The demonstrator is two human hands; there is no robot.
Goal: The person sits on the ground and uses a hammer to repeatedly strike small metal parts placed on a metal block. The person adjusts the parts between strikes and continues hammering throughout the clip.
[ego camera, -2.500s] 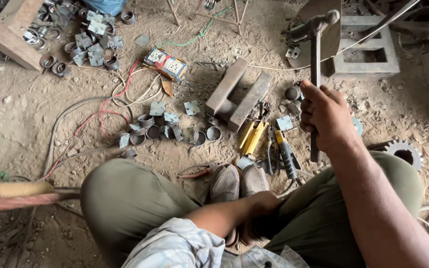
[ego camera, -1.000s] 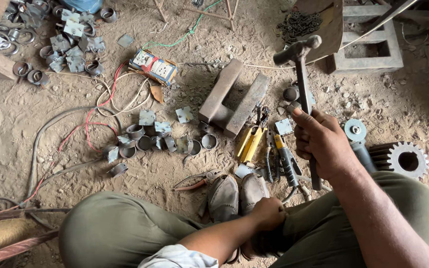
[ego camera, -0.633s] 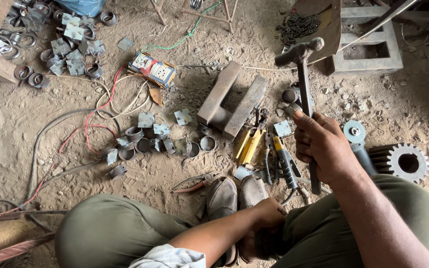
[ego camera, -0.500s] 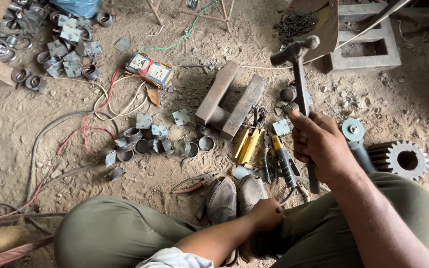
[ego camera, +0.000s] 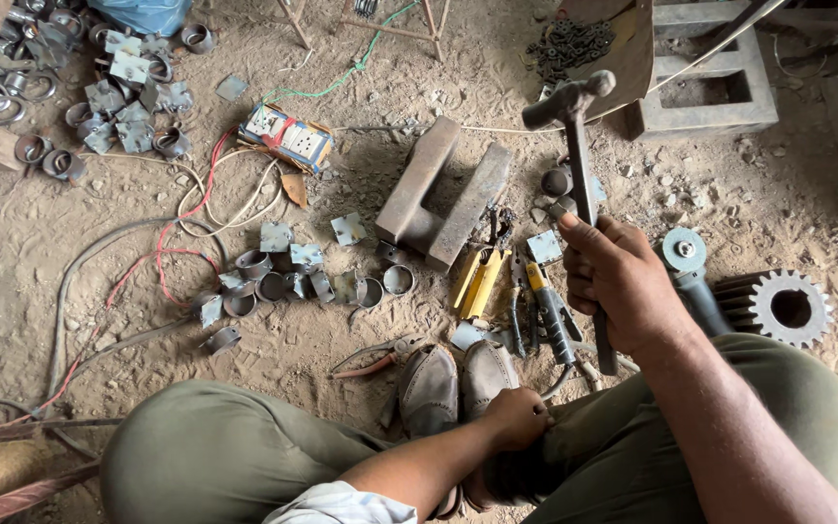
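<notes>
Sitting low: the person squats on the dirt floor [ego camera: 70, 252], knees wide, both shoes [ego camera: 453, 383] between the legs.
Left hand [ego camera: 516, 417]: rests by the ankle beside the shoes, fingers curled in; I cannot tell whether it holds anything.
Right hand [ego camera: 623, 286]: fingers wrapped tight round the lower part of the hammer [ego camera: 579, 165] handle, head raised away from the body.
Hammer feel: likely head-heavy, with a stiff, thin metal shaft; a grip low on the handle gives swing, higher up gives control. Dusty metal may be slippery.
Just beyond the shoes: pliers [ego camera: 370, 357], a yellow tool [ego camera: 477, 281] and a screwdriver [ego camera: 550, 311] lie close together.
Right side: an angle grinder [ego camera: 691, 272] touches a big gear [ego camera: 778, 306].
Middle: a heavy steel block [ego camera: 438, 199] sits under the hammer's line; small metal rings and plates [ego camera: 283, 277] are scattered left of it.
Far: a socket box [ego camera: 288, 136] with red and white wires, and a chain heap [ego camera: 569, 44].
</notes>
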